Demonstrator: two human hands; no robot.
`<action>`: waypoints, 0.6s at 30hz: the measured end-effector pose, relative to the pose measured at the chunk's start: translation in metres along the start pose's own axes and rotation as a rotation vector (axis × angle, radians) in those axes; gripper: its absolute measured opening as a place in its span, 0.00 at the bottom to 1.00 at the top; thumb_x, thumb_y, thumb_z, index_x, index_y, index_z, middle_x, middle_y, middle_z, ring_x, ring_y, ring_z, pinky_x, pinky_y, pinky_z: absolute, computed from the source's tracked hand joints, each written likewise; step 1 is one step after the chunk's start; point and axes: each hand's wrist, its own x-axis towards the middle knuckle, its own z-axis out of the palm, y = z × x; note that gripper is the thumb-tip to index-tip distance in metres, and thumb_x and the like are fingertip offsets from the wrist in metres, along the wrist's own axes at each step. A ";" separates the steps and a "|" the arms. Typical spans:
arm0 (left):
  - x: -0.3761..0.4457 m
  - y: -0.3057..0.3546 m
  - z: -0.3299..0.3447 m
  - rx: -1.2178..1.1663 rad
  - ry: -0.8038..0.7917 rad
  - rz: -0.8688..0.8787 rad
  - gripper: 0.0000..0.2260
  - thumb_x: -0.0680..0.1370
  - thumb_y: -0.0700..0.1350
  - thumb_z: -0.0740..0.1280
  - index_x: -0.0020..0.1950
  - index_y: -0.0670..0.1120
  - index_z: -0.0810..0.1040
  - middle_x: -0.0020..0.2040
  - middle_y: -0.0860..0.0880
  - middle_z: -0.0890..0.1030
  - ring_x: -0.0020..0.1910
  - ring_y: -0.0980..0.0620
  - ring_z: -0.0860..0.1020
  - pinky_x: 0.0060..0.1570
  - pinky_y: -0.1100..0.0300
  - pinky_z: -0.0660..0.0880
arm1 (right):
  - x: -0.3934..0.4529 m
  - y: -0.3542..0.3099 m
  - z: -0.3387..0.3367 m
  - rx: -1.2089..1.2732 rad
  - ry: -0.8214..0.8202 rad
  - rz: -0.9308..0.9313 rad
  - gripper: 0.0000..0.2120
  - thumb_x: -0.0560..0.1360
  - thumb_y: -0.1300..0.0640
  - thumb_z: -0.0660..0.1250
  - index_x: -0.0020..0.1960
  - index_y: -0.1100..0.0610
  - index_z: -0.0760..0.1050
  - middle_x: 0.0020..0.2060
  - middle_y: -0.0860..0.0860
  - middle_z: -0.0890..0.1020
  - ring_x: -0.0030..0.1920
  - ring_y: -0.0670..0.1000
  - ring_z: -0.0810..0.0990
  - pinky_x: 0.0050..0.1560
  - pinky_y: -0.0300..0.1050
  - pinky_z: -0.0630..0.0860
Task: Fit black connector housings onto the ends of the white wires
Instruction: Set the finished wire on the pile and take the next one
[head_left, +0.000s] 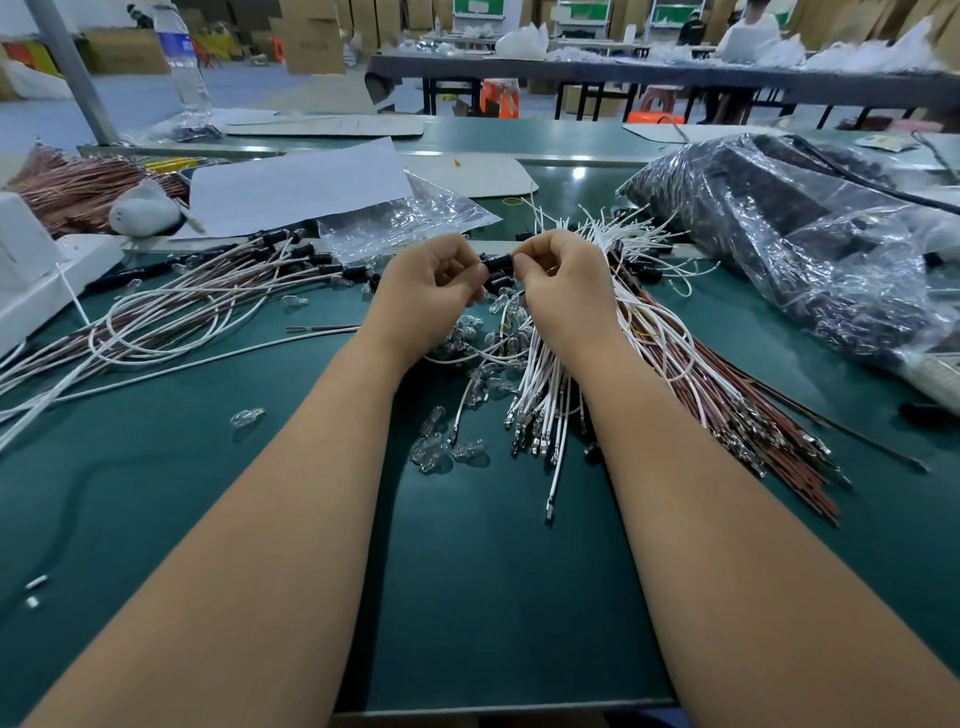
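**Mid-batch: one housing in hand, big pile left**

Left hand (431, 283) and right hand (563, 280) meet above the green counter (156, 493), both grips pinching one black housing (500, 261) between the fingertips. Can't tell if a wire is seated in it yet. Finished wires with housings (306, 260) lie fanned out to the left. Loose white wires (540, 400) with bare ends lie under the right wrist, many still to do. Bagged housings (779, 234) sit far right. Roughly partway through, I'd say.

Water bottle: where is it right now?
Head view, far left at the back: the water bottle stands upright on the bench beside a grey post, beyond the copper wires.
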 end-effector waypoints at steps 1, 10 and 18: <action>0.000 0.000 0.000 -0.018 -0.002 0.001 0.09 0.78 0.38 0.67 0.39 0.48 0.75 0.36 0.45 0.81 0.36 0.50 0.77 0.48 0.47 0.77 | 0.000 0.000 0.000 0.017 0.006 0.007 0.03 0.77 0.61 0.66 0.45 0.55 0.75 0.35 0.46 0.77 0.35 0.48 0.76 0.42 0.46 0.77; 0.000 -0.002 0.001 -0.066 0.029 0.017 0.08 0.78 0.39 0.67 0.40 0.48 0.76 0.34 0.49 0.80 0.33 0.54 0.76 0.42 0.57 0.75 | -0.002 0.000 -0.001 -0.040 0.048 -0.006 0.04 0.77 0.59 0.67 0.42 0.54 0.75 0.33 0.44 0.76 0.33 0.42 0.74 0.38 0.39 0.73; 0.002 -0.003 -0.001 -0.086 0.038 0.019 0.07 0.78 0.39 0.68 0.41 0.48 0.77 0.33 0.48 0.80 0.29 0.59 0.75 0.37 0.66 0.72 | -0.006 -0.003 0.003 -0.067 0.025 -0.076 0.06 0.72 0.59 0.71 0.39 0.53 0.75 0.30 0.42 0.76 0.31 0.40 0.73 0.33 0.31 0.68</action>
